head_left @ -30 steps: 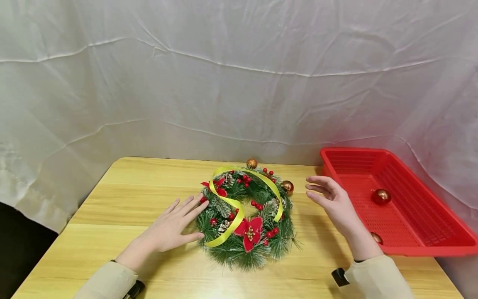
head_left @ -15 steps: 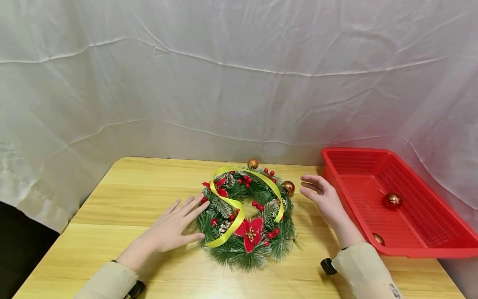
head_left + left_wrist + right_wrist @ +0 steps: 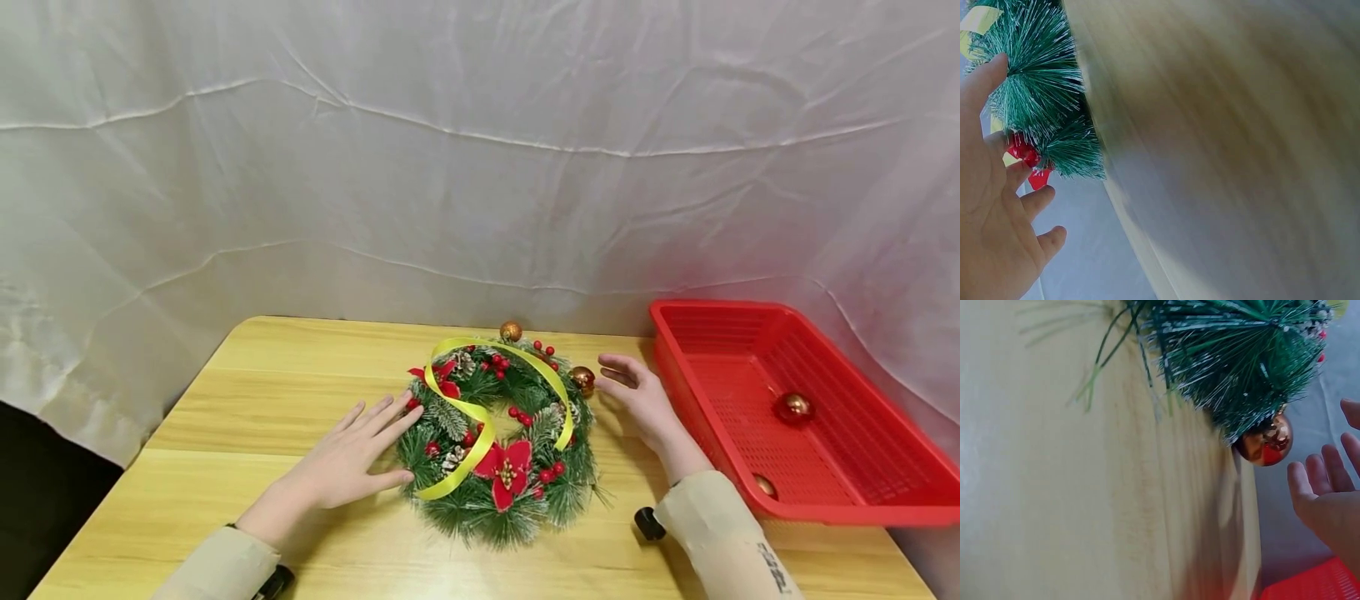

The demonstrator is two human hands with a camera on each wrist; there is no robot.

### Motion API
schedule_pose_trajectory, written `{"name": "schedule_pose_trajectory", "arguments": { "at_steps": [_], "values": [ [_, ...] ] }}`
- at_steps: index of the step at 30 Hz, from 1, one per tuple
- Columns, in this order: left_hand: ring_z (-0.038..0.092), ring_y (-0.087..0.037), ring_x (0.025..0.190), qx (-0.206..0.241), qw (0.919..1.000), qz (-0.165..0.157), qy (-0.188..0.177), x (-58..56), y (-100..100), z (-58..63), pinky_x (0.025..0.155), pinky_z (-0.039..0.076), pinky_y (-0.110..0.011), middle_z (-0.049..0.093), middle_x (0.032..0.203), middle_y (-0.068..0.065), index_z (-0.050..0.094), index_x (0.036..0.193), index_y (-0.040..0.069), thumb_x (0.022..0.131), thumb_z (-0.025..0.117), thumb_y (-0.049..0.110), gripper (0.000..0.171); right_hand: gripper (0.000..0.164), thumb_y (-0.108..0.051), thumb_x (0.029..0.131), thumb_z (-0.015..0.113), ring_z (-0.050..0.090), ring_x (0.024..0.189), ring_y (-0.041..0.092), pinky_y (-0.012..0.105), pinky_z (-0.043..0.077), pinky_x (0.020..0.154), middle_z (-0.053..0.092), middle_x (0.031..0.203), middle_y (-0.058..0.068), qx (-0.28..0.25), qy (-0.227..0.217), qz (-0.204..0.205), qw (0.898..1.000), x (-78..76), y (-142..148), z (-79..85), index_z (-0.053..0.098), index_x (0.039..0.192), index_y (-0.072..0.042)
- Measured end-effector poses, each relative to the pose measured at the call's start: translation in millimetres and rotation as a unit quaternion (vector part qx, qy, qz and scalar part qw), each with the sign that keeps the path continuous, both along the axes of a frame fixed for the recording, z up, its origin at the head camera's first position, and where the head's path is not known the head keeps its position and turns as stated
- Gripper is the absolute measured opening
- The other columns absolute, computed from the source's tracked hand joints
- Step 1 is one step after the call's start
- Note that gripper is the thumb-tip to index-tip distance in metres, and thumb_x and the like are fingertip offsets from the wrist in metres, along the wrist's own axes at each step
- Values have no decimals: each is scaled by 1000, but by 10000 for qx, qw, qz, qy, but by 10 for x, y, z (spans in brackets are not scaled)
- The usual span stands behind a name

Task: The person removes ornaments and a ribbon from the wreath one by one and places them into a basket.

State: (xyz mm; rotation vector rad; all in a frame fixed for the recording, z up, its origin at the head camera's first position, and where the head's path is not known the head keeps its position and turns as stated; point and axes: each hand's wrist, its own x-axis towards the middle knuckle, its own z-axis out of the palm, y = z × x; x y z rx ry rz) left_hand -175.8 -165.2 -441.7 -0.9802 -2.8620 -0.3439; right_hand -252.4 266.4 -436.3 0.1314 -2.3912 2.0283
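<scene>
Right hand [image 3: 637, 404] moved left since earlier, now just beside the copper ball [image 3: 582, 381] at the right edge of the wreath [image 3: 502, 523], lower centre of frame; fingers loosely bent, holding nothing. Left hand [image 3: 345, 457] spread, fingertips at left edge, no grip.

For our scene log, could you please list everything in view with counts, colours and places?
Table: 1, yellowish wood, foreground
Sheet: 1, grey, behind table
Basket: 1, red, table's right
Wreath: 1, green, on table
Ribbon: 1, yellow, over wreath
Flowers: 2, red, on wreath
Berries: many, red, across wreath
Pine cones: several, brown, on wreath
Baubles: 4, copper, two at wreath's edge, two in basket
Sleeves: 2, beige, lower edge
Wrist devices: 2, black, beside sleeves
Left hand: 1, bare, at wreath's left
Right hand: 1, bare, beside right-hand bauble
</scene>
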Motion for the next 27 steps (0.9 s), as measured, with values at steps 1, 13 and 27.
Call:
{"name": "schedule_pose_trajectory", "arguments": {
  "at_steps": [1,13,27],
  "values": [
    [15,-28,143,9,10000,0,-14,2,1,1,114,7,-53,11,160,-3,19,154,23,88,46,66,83,55,-10,91,66,38,129,36,34,49,95,44,138,21,-21,-46,33,10000,-8,-1,-7,42,138,5],
    [14,-27,143,-32,9999,54,-113,1,-3,-27,115,5,-51,8,160,0,16,154,25,88,44,68,83,57,-5,90,64,34,132,40,21,49,89,35,143,28,165,-281,169,9993,-120,22,-113,39,141,3],
    [14,-26,143,-5,9999,67,-87,-7,-2,-38,115,4,-51,7,160,1,15,154,27,88,44,68,83,62,4,85,66,45,125,40,22,52,85,45,136,29,454,-245,355,9980,-230,-14,-229,39,141,5]
  ]
}}
